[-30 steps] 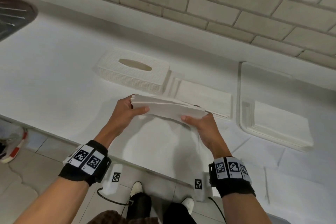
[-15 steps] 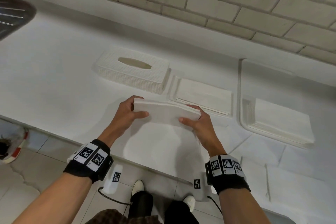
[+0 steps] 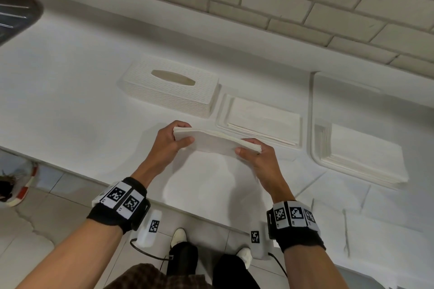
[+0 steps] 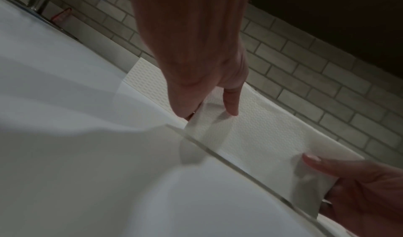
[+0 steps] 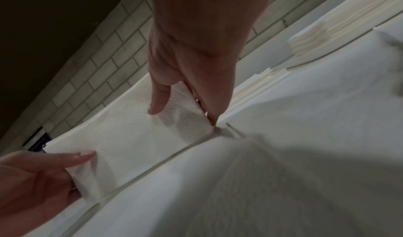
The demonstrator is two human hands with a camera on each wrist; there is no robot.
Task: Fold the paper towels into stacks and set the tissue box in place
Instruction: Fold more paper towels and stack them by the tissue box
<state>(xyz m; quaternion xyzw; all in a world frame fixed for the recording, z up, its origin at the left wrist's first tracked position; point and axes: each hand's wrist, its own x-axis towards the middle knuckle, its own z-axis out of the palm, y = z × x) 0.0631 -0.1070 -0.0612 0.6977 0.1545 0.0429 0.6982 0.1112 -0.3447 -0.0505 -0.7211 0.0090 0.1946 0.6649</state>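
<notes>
Both hands hold one folded wad of white paper towels (image 3: 215,142) level above the counter. My left hand (image 3: 175,139) pinches its left end, thumb on top and fingers behind. My right hand (image 3: 252,150) pinches the right end the same way. The wrist views show the embossed paper towels (image 4: 257,128) (image 5: 135,133) between thumb and fingers of my left hand (image 4: 209,109) and my right hand (image 5: 183,113). The white woven tissue box (image 3: 171,88) lies on the counter behind, its oval slot facing up.
A shallow tray (image 3: 222,122) right of the box holds a folded towel stack (image 3: 265,119). A larger tray (image 3: 313,152) further right holds another stack (image 3: 364,155). Loose flat towels (image 3: 211,183) lie near the counter's front edge. A dark sink (image 3: 16,16) is at far left.
The wad has gone from sagging and loosely folded to a squared, flat bundle. Both hands have drawn it slightly toward the far trays, keeping their pinch.
</notes>
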